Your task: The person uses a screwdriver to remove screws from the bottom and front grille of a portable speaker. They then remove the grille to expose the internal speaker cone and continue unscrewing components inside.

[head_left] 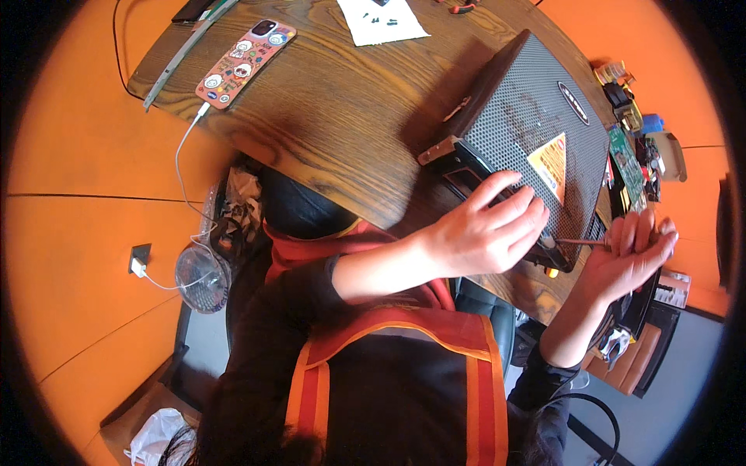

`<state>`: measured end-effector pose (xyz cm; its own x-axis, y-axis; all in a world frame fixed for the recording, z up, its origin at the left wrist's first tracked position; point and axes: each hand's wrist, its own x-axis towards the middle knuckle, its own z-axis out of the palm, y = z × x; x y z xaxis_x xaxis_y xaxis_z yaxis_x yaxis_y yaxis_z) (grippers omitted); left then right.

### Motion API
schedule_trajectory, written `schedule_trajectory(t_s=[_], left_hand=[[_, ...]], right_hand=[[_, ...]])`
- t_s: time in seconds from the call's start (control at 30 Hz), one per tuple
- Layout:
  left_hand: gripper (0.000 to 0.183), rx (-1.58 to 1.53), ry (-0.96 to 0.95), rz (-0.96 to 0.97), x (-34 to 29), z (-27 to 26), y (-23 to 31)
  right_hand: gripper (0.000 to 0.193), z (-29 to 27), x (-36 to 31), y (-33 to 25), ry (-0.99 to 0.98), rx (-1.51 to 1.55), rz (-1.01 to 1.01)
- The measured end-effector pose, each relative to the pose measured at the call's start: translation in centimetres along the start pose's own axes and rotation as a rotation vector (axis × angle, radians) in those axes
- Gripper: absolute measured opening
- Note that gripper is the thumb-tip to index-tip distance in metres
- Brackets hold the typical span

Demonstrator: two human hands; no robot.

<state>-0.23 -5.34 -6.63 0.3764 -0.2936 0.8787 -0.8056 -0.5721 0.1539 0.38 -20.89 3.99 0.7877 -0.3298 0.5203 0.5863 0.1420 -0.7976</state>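
A black speaker box [536,116] with a perforated metal grille, an oval badge and a yellow-orange triangular sticker [550,165] stands slantwise on the right of the wooden table. My left hand [497,225] lies against its near edge panel, fingers curled over the edge with the fingertips on the casing. In my right hand [633,252], just to the right of that edge, is a screwdriver [579,241]. Its thin shaft points left and its tip meets the near right part of the panel. My fingers cover its handle.
Small dark screws lie on white paper [365,29] at the far side. A phone [245,66] in a sticker-covered pink case, with a white cable [180,155], lies beside a metal strip [186,58] at left. Tools and a green circuit board [626,163] crowd the right edge.
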Motion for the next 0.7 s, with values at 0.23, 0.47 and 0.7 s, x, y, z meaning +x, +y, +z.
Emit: schedule_trajectory(t_s=[0.23, 0.47, 0.7], left_hand=[[0.025, -0.022, 0.003, -0.005, 0.3, -0.5, -0.2], [0.025, -0.107, 0.035, 0.01, 0.0, -0.5, -1.0], [0.025, -0.115, 0.081, 0.049, 0.1, -0.3, -1.2]], right_hand=[[0.033, 2.2, -3.8, -1.1, 0.033, -0.343, -0.31], [0.044, 1.5, -5.3, -1.1, -0.003, -0.414, -0.389], [0.034, 0.2, -6.4, -0.4, -0.305, -0.063, -0.514]])
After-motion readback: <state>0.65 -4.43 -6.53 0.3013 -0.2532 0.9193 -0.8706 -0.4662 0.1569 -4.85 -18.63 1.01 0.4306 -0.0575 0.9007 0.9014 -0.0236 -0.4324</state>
